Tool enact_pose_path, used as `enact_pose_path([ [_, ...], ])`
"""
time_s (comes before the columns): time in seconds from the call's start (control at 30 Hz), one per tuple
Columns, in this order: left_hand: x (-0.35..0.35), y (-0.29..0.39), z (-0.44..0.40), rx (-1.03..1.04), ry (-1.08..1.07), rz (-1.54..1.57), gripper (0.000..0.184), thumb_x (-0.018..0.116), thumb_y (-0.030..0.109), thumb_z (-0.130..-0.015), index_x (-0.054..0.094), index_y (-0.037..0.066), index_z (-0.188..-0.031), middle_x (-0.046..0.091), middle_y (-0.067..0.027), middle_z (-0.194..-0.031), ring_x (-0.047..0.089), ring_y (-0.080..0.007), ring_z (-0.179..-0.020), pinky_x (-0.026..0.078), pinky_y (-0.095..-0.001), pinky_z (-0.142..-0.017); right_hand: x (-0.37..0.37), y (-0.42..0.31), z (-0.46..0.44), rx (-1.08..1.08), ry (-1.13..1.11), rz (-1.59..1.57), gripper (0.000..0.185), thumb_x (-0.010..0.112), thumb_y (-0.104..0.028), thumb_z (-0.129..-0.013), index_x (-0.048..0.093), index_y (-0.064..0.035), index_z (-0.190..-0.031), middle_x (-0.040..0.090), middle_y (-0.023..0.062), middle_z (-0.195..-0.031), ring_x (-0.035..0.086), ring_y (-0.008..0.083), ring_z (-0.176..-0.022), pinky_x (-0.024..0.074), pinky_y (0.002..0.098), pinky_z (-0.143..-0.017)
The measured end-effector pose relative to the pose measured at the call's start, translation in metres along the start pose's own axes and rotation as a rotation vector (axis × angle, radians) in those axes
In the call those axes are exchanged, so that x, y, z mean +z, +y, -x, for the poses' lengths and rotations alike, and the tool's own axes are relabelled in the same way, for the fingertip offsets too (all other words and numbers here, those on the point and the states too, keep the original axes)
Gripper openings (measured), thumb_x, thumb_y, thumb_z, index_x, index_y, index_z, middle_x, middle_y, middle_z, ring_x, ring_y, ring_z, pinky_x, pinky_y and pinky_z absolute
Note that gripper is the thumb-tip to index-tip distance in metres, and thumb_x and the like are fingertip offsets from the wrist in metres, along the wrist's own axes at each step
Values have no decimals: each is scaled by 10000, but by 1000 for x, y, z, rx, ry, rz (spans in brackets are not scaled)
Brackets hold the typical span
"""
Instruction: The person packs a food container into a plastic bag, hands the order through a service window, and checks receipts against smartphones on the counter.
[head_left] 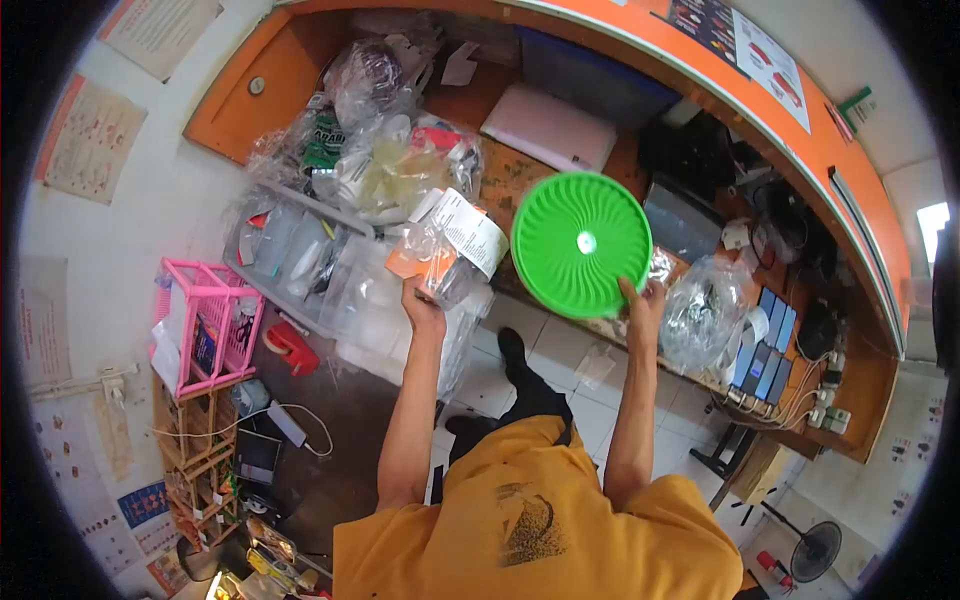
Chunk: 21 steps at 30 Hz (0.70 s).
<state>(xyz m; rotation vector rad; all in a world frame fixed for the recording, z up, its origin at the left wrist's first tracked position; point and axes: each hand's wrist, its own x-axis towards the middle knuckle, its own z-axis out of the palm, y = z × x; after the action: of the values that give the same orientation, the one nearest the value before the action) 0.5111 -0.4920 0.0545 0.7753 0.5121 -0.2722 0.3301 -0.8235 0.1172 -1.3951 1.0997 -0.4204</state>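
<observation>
Right hand [645,300] clamps your green lid [555,245] by its rim, near the table [508,185]; left hand [424,306] grips the clear packet [432,264] low. Lid looks light, stiff, slick: hold the rim; packet seems soft.

Beyond the left hand's fingers [411,288] and off to their left, a green packet [324,140] bore white capitals, apparently "ARABA", partly unclear. Print on the paper slip [468,232] just beyond those fingers and the wall posters [92,137] farther left was illegible.
</observation>
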Motion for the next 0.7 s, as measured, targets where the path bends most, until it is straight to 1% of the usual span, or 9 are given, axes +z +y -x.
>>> enact_pose_path([
  [0.2, 32, -66, -83, -107, 23, -16, 425, 703, 274, -726, 612, 89, -1098, 632, -47, -1026, 602, -210, -952, 496, -337, -773, -42, 10, 11, 34, -24, -145, 324, 754, -111, -870, 558, -63, -1124, 661, -1, -844, 552, 66, -607, 357, 235, -462],
  [0.3, 48, -111, -137, -19, 112, -82, 573, 747, 246, -704, 552, 66, -1212, 582, -72, -1177, 562, -218, -1043, 485, -333, -826, -45, 12, 7, 28, -32, -141, 342, 750, -103, -872, 559, -62, -1153, 681, 30, -914, 594, 87, -689, 404, 238, -516],
  [0.37, 22, -166, -195, 111, 191, -163, 840, 786, 220, -705, 397, 21, -1422, 447, -124, -1414, 476, -254, -1209, 417, -356, -1005, -42, 21, 7, -27, -5, -175, 364, 746, -99, -875, 558, -65, -1185, 688, 56, -973, 628, 116, -763, 455, 248, -568],
  [0.4, 81, -123, -133, -61, 202, -161, 397, 724, 246, -790, 611, 54, -1119, 626, -84, -1057, 618, -243, -986, 505, -415, -883, -45, 28, 4, -42, -2, -192, 390, 747, -101, -877, 549, -52, -1210, 685, 79, -1012, 641, 150, -809, 485, 271, -617],
  [0.5, 109, -94, -90, 123, 229, -983, 997, 666, 599, -837, 300, -29, -1519, 320, -264, -1562, 277, -378, -1468, 243, -448, -1204, -36, 30, 3, -47, -50, -278, 466, 749, -129, -888, 510, 2, -1266, 667, 139, -1093, 661, 229, -868, 540, 337, -699],
  [0.53, 89, -126, -108, 240, 332, -1022, 994, 672, 594, -838, 299, -28, -1518, 316, -279, -1559, 286, -388, -1461, 250, -445, -1200, -26, 8, 21, 20, -26, -250, 502, 757, -178, -891, 499, 19, -1274, 651, 155, -1129, 658, 237, -879, 545, 354, -702],
  [0.57, 72, -128, -102, 406, 181, -926, 932, 707, 511, -858, 303, 0, -1525, 315, -260, -1568, 291, -378, -1462, 240, -443, -1203, -20, -6, 35, 76, 7, -213, 545, 764, -228, -894, 488, 36, -1283, 635, 172, -1165, 655, 245, -891, 551, 370, -705],
  [0.63, 62, -111, -42, 328, 99, -537, 836, 733, 379, -880, 325, 25, -1518, 401, -249, -1518, 413, -328, -1399, 361, -418, -1138, -60, 42, -6, -60, -60, 105, 611, 761, -346, -894, 486, 36, -1285, 601, 213, -1227, 648, 261, -919, 558, 407, -685],
  [0.7, 17, -65, 21, 262, -92, -770, 687, 748, 299, -890, 445, 30, -1446, 558, -169, -1375, 530, -210, -1261, 430, -364, -1062, -69, 21, -17, -408, 55, 672, 635, 750, -416, -891, 503, 39, -1260, 600, 198, -1181, 633, 255, -933, 545, 417, -694],
])
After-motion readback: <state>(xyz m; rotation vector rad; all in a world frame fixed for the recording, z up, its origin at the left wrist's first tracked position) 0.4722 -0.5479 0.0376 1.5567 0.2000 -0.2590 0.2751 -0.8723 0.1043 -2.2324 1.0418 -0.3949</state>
